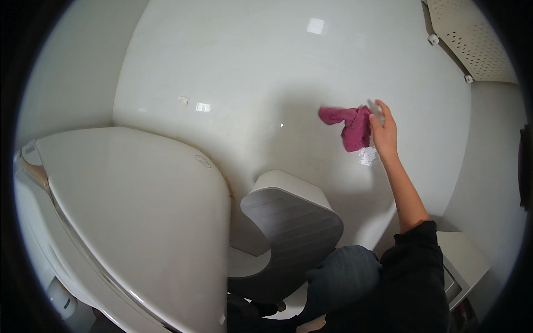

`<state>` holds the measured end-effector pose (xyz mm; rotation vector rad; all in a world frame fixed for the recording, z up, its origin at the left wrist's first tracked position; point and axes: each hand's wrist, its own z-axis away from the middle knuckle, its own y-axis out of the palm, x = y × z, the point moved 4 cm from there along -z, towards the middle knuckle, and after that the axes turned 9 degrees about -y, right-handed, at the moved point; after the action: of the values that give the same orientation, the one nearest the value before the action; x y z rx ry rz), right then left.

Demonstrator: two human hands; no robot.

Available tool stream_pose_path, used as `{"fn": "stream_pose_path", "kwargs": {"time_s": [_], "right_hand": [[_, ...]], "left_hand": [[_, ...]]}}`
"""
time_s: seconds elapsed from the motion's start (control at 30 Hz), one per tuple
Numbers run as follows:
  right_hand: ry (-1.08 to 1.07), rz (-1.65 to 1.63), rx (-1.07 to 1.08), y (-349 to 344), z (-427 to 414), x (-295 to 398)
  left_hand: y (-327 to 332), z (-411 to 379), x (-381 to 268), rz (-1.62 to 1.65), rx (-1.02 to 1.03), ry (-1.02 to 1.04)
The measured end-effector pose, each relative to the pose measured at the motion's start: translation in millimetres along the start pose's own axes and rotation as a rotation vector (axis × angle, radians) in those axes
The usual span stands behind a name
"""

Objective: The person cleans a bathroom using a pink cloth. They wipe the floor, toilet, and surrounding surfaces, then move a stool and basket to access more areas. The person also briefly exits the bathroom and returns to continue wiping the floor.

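My right hand (pixel 384 131) is at the right edge of a crumpled magenta cloth (pixel 356 129), with thumb and fingers apart. No firm grip on the cloth shows. The cloth lies on or just over a glossy white surface (pixel 233 54); its left end looks blurred. Light reflections show on the surface, one just below the cloth. My left hand is not seen for certain; a small skin-coloured patch at the bottom edge cannot be made out.
A large white rounded fixture, seemingly a toilet (pixel 141 216), fills the lower left. Beside it stands a curved stool with a grey top (pixel 300 229), close to my knee. A perforated beige panel (pixel 474 45) is at the upper right, a white cabinet (pixel 462 254) at the lower right.
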<state>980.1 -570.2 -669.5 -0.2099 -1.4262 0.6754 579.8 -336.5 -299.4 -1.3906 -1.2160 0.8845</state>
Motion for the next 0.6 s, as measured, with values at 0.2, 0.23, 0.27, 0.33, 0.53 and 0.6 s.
{"fn": "stream_pose_path", "kwargs": {"time_s": [0.2,0.23,0.27,0.33,0.53,0.6], "right_hand": [[-0.544,0.689,0.068,37.9,42.8,13.3],[-0.583,0.696,0.062,48.4,41.1,5.1],[-0.624,0.701,0.058,57.7,37.8,-1.3],[-0.590,0.685,-0.029,64.5,13.1,-17.4],[-0.252,0.872,-0.453,63.7,-124.5,-41.0],[-0.166,0.887,-0.498,84.5,-170.1,-27.6]], "left_hand": [[4.7,-2.6,2.2,-0.015,-0.146,-0.019],[4.7,-3.4,5.5,-0.005,-0.148,-0.013],[10.3,-14.0,6.2,0.010,-0.114,-0.032],[10.5,-9.2,9.6,-0.016,-0.135,0.040],[-15.4,-2.6,6.5,0.263,0.385,-0.425],[-21.2,15.8,2.4,0.269,0.382,-0.333]]}}
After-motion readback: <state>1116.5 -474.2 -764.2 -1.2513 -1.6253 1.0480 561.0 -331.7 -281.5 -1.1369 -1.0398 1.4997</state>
